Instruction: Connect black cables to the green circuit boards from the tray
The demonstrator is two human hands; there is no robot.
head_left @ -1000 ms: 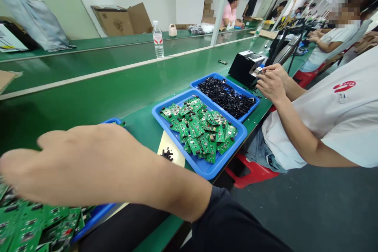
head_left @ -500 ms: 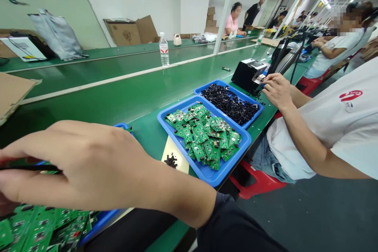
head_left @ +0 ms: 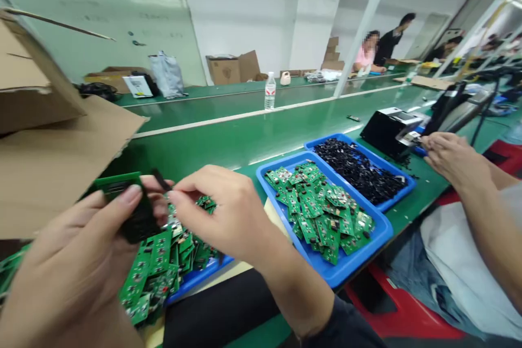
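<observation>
My left hand [head_left: 77, 266] is closed on a green circuit board [head_left: 141, 223], its thumb across the board's face. In the pinched fingertips of my right hand [head_left: 228, 209] is a small black piece [head_left: 160, 179], slim and blurred. It is close to the board's right edge; whether the two touch I cannot tell. Below both hands lies a heap of green circuit boards [head_left: 157, 253] in a blue tray [head_left: 199, 280], partly hidden by my hands. To the right, a second blue tray [head_left: 340, 277] is filled with more boards.
Behind that tray, another blue tray [head_left: 402, 196] holds small black parts [head_left: 359, 168]. A black box-shaped machine [head_left: 387, 133] stands beyond, near a co-worker's hands [head_left: 452, 160]. Open cardboard [head_left: 81, 147] rises at my left. A water bottle [head_left: 269, 91] stands farther back.
The view has swung left and my right hand now appears nearer the middle, fingertips pinching the black piece. My left hand with the circuit board has come into clear view.
</observation>
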